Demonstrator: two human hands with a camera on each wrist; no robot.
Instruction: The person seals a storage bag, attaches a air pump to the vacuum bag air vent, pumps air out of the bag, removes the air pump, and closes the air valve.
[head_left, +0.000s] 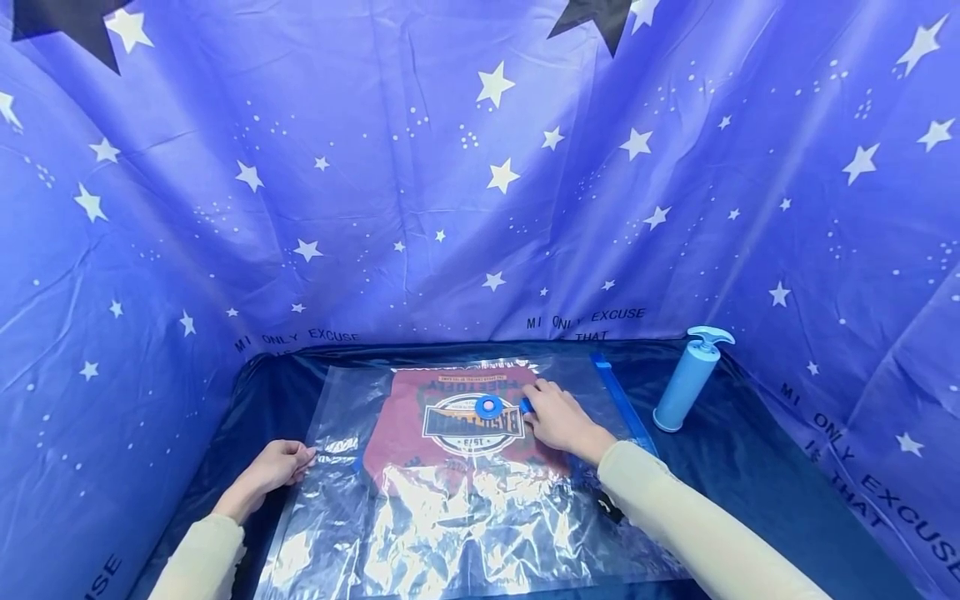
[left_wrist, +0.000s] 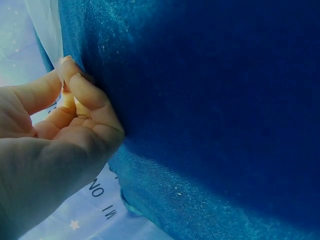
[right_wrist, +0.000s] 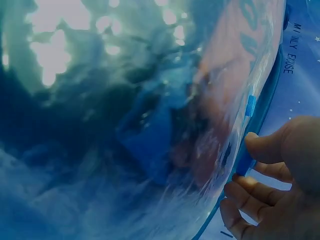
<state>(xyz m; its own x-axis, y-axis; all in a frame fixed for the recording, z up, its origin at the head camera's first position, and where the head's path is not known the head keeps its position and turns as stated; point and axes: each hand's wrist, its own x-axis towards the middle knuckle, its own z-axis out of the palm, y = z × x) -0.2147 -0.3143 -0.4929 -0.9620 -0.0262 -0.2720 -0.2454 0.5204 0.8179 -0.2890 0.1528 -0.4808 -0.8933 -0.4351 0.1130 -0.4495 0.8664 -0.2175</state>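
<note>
A clear vacuum storage bag [head_left: 315, 533] lies on the dark blue cloth, with a folded red garment [head_left: 390, 433] inside that bears a printed badge. At the bag's left edge my left hand [head_left: 276, 467] pinches the plastic between thumb and fingertips, as the left wrist view [left_wrist: 75, 115] also shows. A round blue valve [head_left: 489, 407] with a pinkish centre sits on the bag's upper face. Just right of it, my right hand [head_left: 562, 415] pinches a small blue piece [right_wrist: 245, 162] that looks like the valve's cap. Glare hides part of the bag.
A light blue hand pump [head_left: 684, 383] with a T-shaped handle stands right of the bag. A blue zip strip [head_left: 626, 400] runs along the bag's right side. Purple star-printed curtains [head_left: 420, 208] surround the dark blue cloth [head_left: 750, 500] at the back and sides.
</note>
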